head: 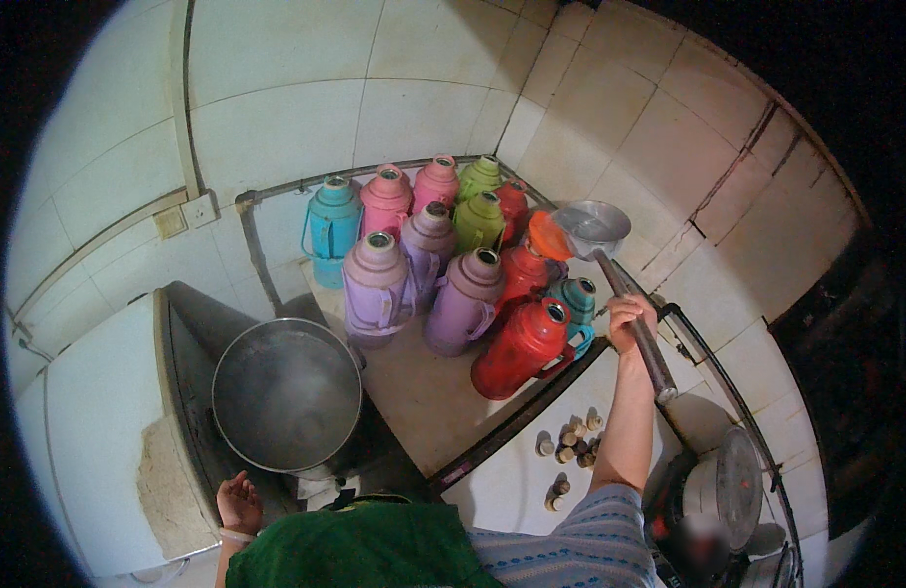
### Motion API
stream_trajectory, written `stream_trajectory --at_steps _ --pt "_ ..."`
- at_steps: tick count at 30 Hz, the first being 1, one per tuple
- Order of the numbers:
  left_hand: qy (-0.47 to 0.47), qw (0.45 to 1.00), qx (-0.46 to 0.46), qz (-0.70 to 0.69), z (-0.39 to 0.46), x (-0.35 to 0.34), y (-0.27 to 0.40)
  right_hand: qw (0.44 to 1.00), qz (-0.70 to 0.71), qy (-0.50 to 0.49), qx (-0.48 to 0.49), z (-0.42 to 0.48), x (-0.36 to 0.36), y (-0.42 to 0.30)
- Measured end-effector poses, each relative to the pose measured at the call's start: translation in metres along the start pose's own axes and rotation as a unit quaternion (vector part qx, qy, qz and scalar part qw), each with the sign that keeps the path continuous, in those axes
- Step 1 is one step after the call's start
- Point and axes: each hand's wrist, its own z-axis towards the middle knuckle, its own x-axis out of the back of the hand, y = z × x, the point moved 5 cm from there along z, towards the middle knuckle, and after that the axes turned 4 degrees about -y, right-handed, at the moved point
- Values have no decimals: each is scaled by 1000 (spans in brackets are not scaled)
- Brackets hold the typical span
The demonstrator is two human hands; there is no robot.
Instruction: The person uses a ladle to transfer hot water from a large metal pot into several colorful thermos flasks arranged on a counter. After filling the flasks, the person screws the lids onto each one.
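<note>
My right hand (632,322) grips the long handle of a metal ladle (607,229). The ladle's bowl is beside and slightly over an orange funnel (547,237), which sits in the mouth of a red thermos flask (521,270). Whether liquid is flowing is hard to tell. My left hand (239,501), with a bracelet at the wrist, is empty with loosely bent fingers, near a large round metal pot (287,397). Steam veils the pot's inside. More uncapped flasks crowd round the funnel: purple (464,305), red (523,349), pink (386,202), green (480,220) and blue (333,228).
Several flask stoppers (565,454) lie on the white surface beside my right forearm. Stacked metal cookware (721,489) stands at the lower right. A dark ledge (519,419) edges the flask counter (401,389). Tiled walls (438,110) meet behind the flasks.
</note>
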Motion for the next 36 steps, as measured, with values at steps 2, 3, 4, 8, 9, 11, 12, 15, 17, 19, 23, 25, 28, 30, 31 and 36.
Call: stream_trajectory --at_steps 2,3,4,8,9,11,12,15,17,19,23,25,28,30,31,36 --pt "-14 1000 -2 2 4 2 -1 1000 -14 -2 2 -2 0 -4" --pt "-22 1000 -13 6 6 3 0 1000 -19 6 5 -1 2 -4" --pt "-30 999 -24 10 6 4 1 1000 -25 14 8 -1 4 -5" --pt "-39 999 -18 14 1 6 3 999 -30 28 -6 2 3 0" --pt "-40 999 -30 12 -1 -1 2 999 -44 29 -1 0 2 -1" --pt "-33 998 -41 16 -6 -12 0 997 -70 32 9 -3 -1 -5" --pt "-25 999 -40 23 -9 -16 1 997 -74 34 6 -4 -1 -5" --pt "-2 999 -32 9 -9 -13 -2 996 -85 37 2 -3 -1 -6" --pt "-2 1000 -27 6 -6 -7 -2 995 -92 32 2 -1 3 -7" --pt "-22 999 -17 17 -2 -2 -3 996 -80 27 0 -1 2 -7" --pt "-14 1000 -13 8 -1 -2 -6 997 -78 27 -12 -2 5 -12" --pt "-9 1000 -14 12 1 0 -7 995 -97 33 -12 -2 4 -11" --pt "-9 1000 -14 16 -1 -2 -7 992 -111 52 -14 -2 5 -13" --pt "-16 1000 -14 10 2 0 -8 990 -125 65 -10 -3 7 -14" --pt "-20 1000 -14 7 2 0 -9 988 -137 70 -6 -3 7 -15" --pt "-2 1000 3 -8 -1 -5 -11 978 -185 93 10 -2 5 -13"
